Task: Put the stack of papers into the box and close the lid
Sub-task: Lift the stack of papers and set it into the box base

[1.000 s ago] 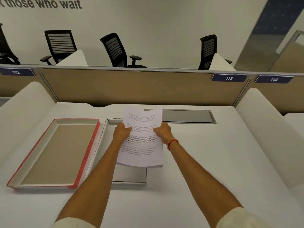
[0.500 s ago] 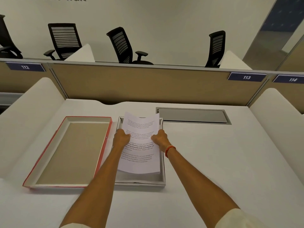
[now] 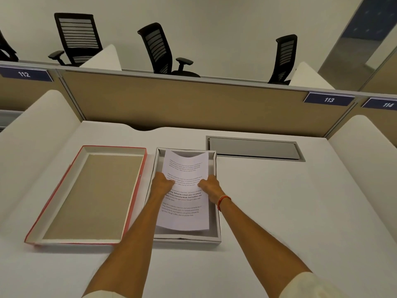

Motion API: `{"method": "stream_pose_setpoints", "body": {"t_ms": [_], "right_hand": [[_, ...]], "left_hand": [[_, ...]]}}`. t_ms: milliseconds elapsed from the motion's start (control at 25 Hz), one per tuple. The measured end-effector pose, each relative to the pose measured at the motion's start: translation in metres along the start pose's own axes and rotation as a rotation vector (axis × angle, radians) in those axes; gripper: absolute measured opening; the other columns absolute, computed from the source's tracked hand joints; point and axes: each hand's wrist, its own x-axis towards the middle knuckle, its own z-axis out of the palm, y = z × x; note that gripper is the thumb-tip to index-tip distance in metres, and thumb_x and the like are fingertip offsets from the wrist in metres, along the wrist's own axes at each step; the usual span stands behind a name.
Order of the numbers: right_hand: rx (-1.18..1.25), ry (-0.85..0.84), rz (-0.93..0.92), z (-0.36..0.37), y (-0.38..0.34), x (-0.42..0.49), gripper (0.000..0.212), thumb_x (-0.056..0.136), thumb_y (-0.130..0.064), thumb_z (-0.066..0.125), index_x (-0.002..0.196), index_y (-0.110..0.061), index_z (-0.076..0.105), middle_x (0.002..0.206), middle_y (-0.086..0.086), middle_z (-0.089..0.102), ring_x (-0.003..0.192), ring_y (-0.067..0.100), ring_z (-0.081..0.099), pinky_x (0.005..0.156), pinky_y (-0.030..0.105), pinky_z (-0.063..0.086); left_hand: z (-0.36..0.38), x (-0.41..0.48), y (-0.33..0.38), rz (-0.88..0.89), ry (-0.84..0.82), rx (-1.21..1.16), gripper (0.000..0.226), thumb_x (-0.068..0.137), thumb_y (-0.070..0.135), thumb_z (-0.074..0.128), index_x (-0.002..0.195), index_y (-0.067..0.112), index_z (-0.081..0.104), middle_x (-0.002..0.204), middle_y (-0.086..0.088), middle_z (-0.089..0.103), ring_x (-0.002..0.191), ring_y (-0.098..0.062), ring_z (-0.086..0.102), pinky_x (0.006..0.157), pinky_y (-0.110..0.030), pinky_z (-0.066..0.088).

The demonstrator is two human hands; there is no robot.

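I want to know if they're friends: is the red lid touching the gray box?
Cannot tell. In the head view the lid lies beside the box, but the left forearm hides their near edges.

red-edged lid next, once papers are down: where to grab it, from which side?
Probably the lid by its two long walls, one hand each, from above. It lies inside-up on the desk left of the box, so it must be flipped; the rims stand exposed and apart from the box.

You face a white table with a grey recessed cable hatch set into its far right area. A tan partition behind it carries number plates 112, 113 and 114. Black office chairs stand beyond it.
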Motion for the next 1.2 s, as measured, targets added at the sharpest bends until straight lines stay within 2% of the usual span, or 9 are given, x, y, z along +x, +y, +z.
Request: {"method": "stream_pose_setpoints", "body": {"t_ms": [120, 200, 280, 360, 480, 600, 720, 1040, 1200], "right_hand": [[-0.004, -0.004, 0.015, 0.000, 0.003, 0.004, 0.009, 0.094, -0.007, 0.052, 0.087, -0.013, 0.052, 0.088, 0.007, 0.061, 0.089, 0.033, 0.066, 0.079, 0.037, 0.057], [-0.029, -0.001, 0.031, 0.001, 0.002, 0.005, 0.024, 0.095, -0.008, 0.052, 0.076, -0.020, 0.045, 0.079, 0.002, 0.057, 0.076, 0.023, 0.063, 0.067, 0.029, 0.053], [-0.059, 0.008, 0.040, 0.002, 0.001, 0.007, 0.024, 0.095, -0.011, 0.052, 0.075, -0.020, 0.045, 0.079, 0.004, 0.058, 0.072, 0.021, 0.060, 0.064, 0.026, 0.050], [-0.078, 0.006, 0.040, 0.003, 0.001, 0.012, 0.014, 0.095, -0.012, 0.053, 0.081, -0.015, 0.051, 0.084, 0.008, 0.060, 0.074, 0.022, 0.061, 0.063, 0.025, 0.051], [-0.104, 0.005, 0.021, 0.003, 0.001, 0.017, 0.008, 0.095, -0.011, 0.052, 0.099, -0.006, 0.056, 0.097, 0.012, 0.064, 0.082, 0.027, 0.064, 0.061, 0.027, 0.053], [-0.144, 0.030, 0.013, 0.003, 0.002, 0.020, 0.023, 0.093, -0.007, 0.052, 0.112, 0.003, 0.060, 0.112, 0.019, 0.066, 0.098, 0.035, 0.065, 0.080, 0.036, 0.056], [-0.187, 0.058, 0.003, 0.003, 0.003, 0.022, 0.026, 0.094, -0.007, 0.054, 0.117, 0.004, 0.058, 0.116, 0.020, 0.064, 0.101, 0.035, 0.064, 0.079, 0.030, 0.051], [-0.236, 0.180, -0.004, 0.000, 0.010, 0.027, 0.011, 0.089, -0.009, 0.065, 0.097, -0.004, 0.059, 0.115, 0.021, 0.067, 0.098, 0.034, 0.067, 0.076, 0.029, 0.052], [-0.274, 0.211, 0.009, -0.003, 0.011, 0.030, 0.021, 0.088, -0.005, 0.065, 0.078, -0.009, 0.048, 0.117, 0.021, 0.065, 0.090, 0.030, 0.063, 0.079, 0.029, 0.052]], "left_hand": [[0.004, 0.002, -0.004, 0.003, -0.001, 0.003, 0.011, 0.092, 0.004, 0.060, 0.099, 0.007, 0.052, 0.122, -0.024, 0.064, 0.082, -0.026, 0.064, 0.062, -0.028, 0.048], [0.006, 0.009, -0.008, 0.005, 0.011, 0.005, 0.018, 0.092, 0.002, 0.058, 0.081, 0.010, 0.045, 0.118, -0.024, 0.064, 0.066, -0.014, 0.055, 0.060, -0.024, 0.047], [0.007, 0.014, -0.012, 0.006, 0.026, 0.025, 0.020, 0.091, 0.003, 0.058, 0.078, 0.012, 0.046, 0.115, -0.023, 0.065, 0.067, -0.015, 0.056, 0.062, -0.026, 0.050], [0.008, 0.019, -0.015, 0.018, 0.034, 0.046, 0.006, 0.091, 0.005, 0.058, 0.095, 0.005, 0.053, 0.112, -0.020, 0.066, 0.072, -0.019, 0.060, 0.062, -0.027, 0.052], [0.010, 0.027, -0.019, 0.022, 0.025, 0.058, 0.025, 0.088, 0.005, 0.059, 0.112, -0.002, 0.057, 0.108, -0.018, 0.068, 0.079, -0.026, 0.065, 0.063, -0.032, 0.056], [0.012, 0.033, -0.022, 0.010, 0.023, 0.088, 0.025, 0.084, 0.003, 0.058, 0.107, -0.006, 0.061, 0.103, -0.021, 0.070, 0.083, -0.032, 0.069, 0.072, -0.042, 0.060], [0.012, 0.029, -0.017, 0.000, 0.053, 0.150, 0.021, 0.084, 0.005, 0.061, 0.100, -0.008, 0.064, 0.100, -0.020, 0.070, 0.085, -0.036, 0.069, 0.066, -0.035, 0.057], [0.010, 0.029, -0.018, -0.017, 0.052, 0.214, 0.007, 0.083, 0.004, 0.063, 0.085, -0.001, 0.058, 0.099, -0.021, 0.068, 0.087, -0.033, 0.066, 0.075, -0.041, 0.060], [0.007, 0.020, -0.014, -0.010, 0.047, 0.179, 0.007, 0.085, -0.001, 0.063, 0.084, 0.001, 0.056, 0.100, -0.024, 0.069, 0.075, -0.026, 0.060, 0.056, -0.027, 0.050]]}}
